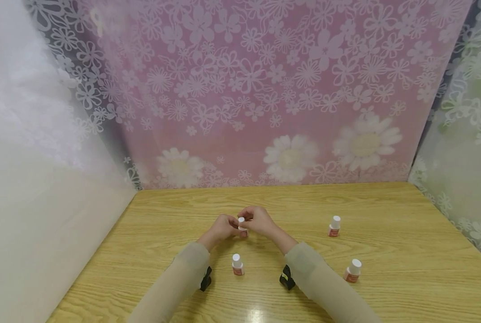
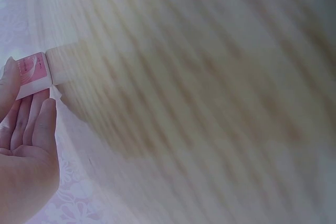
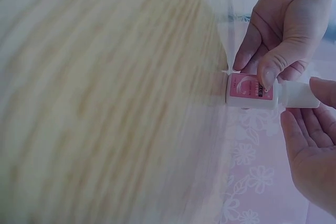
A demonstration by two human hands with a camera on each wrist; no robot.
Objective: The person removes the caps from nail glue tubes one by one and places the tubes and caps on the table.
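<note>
A small white bottle (image 1: 243, 233) with a pink-red label stands upright on the table between both hands. My left hand (image 1: 225, 227) pinches its body, thumb over the pink label (image 3: 251, 86) in the right wrist view. The thumb and fingers of my right hand (image 1: 259, 221) hold the white cap (image 3: 300, 95), which sits on the bottle's neck. The left wrist view has the lower end of the bottle (image 2: 35, 72) between the left thumb and fingers; the cap is outside that view.
A like bottle (image 1: 238, 265) stands between the forearms. To the right of the right arm are another bottle (image 1: 334, 227) farther back and one nearer (image 1: 352, 271). The wooden table (image 1: 175, 204) ends at a pink floral curtain (image 1: 240, 112), with pale sheets at both sides.
</note>
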